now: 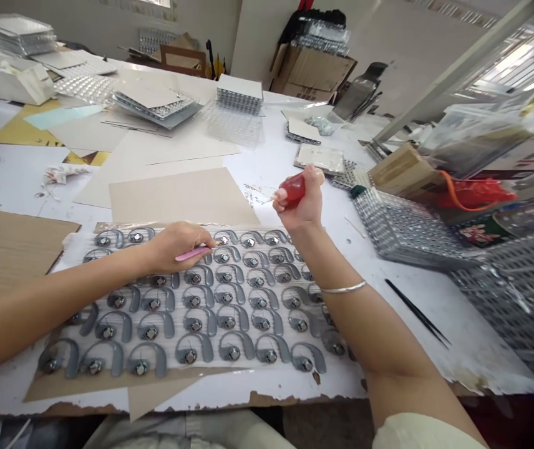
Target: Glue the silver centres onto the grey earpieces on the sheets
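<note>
1. My left hand [176, 247] is closed in a pen grip around a slim pink-handled pick [192, 253]. Its fine tip sits over the upper rows of parts, but I can't tell whether it touches one.
2. My right hand [302, 201] is raised and curled snugly around a red squeeze bottle [292, 189], with a narrow nozzle pointing toward the left hand. A silver bangle [343, 287] circles that wrist.
3. Below and between the hands lie rows of gray ear-hook parts [195, 322], each with a round metallic end, on a clear plastic sheet [168, 369]. The sheet rests on brown cardboard [108, 390].
4. I'd expect these parts to be light, fairly stiff and easy to nudge out of line. I would take one by its gray hook, keeping clear of the round metal end, which looks delicate.
5. The bottle feels likely to be light and soft-walled, so I'd hold it by its body.
6. Black tweezers [417, 312] lie on the white tabletop [475, 349], beside stacked metal-studded trays [402, 227].
7. My left hand hides several parts, and the bottle's contents are hard to make out.
</note>
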A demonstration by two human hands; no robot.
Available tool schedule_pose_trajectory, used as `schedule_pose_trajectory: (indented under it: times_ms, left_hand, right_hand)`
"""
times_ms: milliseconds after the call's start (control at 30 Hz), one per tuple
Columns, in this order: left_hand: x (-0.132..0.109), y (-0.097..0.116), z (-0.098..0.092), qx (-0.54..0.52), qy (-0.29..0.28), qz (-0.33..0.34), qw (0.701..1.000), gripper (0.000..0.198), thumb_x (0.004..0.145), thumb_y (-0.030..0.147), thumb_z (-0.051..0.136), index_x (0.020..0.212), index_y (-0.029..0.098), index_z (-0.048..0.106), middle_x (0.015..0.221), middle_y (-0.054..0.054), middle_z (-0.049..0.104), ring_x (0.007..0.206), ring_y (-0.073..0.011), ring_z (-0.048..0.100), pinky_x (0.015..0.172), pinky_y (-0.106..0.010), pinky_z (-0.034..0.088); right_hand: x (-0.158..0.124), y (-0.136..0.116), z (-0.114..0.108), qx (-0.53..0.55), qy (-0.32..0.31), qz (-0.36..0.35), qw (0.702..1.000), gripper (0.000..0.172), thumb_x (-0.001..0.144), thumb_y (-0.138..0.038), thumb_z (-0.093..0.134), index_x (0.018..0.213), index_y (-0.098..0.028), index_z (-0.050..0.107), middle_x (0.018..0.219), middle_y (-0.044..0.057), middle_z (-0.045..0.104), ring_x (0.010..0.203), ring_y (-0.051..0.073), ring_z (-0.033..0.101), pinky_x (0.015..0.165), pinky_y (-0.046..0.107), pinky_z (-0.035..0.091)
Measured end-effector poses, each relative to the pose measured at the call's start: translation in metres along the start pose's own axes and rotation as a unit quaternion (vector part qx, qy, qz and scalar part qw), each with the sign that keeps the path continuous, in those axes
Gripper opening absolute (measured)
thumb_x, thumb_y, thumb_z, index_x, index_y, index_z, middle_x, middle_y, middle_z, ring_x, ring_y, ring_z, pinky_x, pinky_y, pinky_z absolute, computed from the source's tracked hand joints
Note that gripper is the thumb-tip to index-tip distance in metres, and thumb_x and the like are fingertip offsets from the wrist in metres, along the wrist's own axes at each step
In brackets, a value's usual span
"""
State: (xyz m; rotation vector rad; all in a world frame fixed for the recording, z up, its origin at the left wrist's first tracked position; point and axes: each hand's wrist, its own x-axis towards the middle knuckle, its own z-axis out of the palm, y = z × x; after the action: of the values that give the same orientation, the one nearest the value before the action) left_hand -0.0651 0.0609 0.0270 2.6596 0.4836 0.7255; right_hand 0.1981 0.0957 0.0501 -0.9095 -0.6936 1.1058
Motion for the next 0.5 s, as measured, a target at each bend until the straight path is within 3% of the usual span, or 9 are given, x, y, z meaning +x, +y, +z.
schedule_pose_trajectory:
  times_ms: [67, 167, 333, 433, 500]
  left_hand:
    - [0.001, 0.004, 0.001, 0.032, -0.012, -0.001, 0.999, 0.017, 0.085, 0.018, 0.049, 0.091, 0.014, 0.064, 0.087, -0.006, 0.072, 0.076, -0.0158, 0.068, 0.067, -0.024, 0.052]
    - [0.0, 0.008, 0.003, 0.062, -0.017, -0.012, 0.998, 0.018, 0.086, 0.019, 0.049, 0.091, 0.014, 0.065, 0.087, -0.007, 0.072, 0.076, -0.017, 0.068, 0.068, -0.026, 0.053]
    - [-0.009, 0.024, -0.006, 0.034, 0.034, -0.062, 0.997, 0.018, 0.087, 0.026, 0.054, 0.092, 0.014, 0.067, 0.089, -0.007, 0.073, 0.076, -0.0166, 0.068, 0.066, -0.025, 0.053]
    - [-0.029, 0.042, -0.022, 0.047, 0.06, -0.12, 0.99, 0.017, 0.086, 0.03, 0.058, 0.093, 0.019, 0.068, 0.09, -0.002, 0.073, 0.067, -0.0139, 0.065, 0.059, -0.022, 0.049]
    - [-0.05, 0.051, -0.035, 0.06, 0.072, -0.201, 0.975, 0.015, 0.084, 0.033, 0.063, 0.096, 0.026, 0.068, 0.094, 0.005, 0.072, 0.072, -0.0145, 0.065, 0.061, -0.021, 0.048]
  right_hand:
    - [0.008, -0.01, -0.006, 0.043, 0.012, 0.068, 0.997, 0.054, 0.072, -0.07, 0.058, 0.063, -0.021, 0.037, 0.05, -0.006, 0.044, 0.039, 0.005, 0.041, 0.032, 0.018, 0.026]
    - [0.014, -0.02, -0.017, 0.082, 0.011, 0.101, 0.991, 0.055, 0.074, -0.073, 0.053, 0.064, -0.02, 0.043, 0.051, -0.004, 0.05, 0.039, 0.004, 0.04, 0.034, 0.016, 0.032]
    - [0.016, -0.028, -0.036, 0.175, 0.028, 0.074, 0.981, 0.054, 0.075, -0.07, 0.055, 0.065, -0.018, 0.046, 0.05, -0.005, 0.051, 0.04, 0.003, 0.041, 0.035, 0.014, 0.034]
    - [0.015, -0.03, -0.049, 0.236, 0.039, 0.052, 0.97, 0.05, 0.079, -0.066, 0.052, 0.065, -0.018, 0.047, 0.048, -0.006, 0.05, 0.039, 0.003, 0.038, 0.036, 0.015, 0.033]
    - [0.015, -0.032, -0.057, 0.269, 0.044, 0.038, 0.961, 0.048, 0.086, -0.062, 0.045, 0.067, -0.018, 0.048, 0.048, -0.005, 0.049, 0.039, 0.004, 0.037, 0.037, 0.015, 0.034]
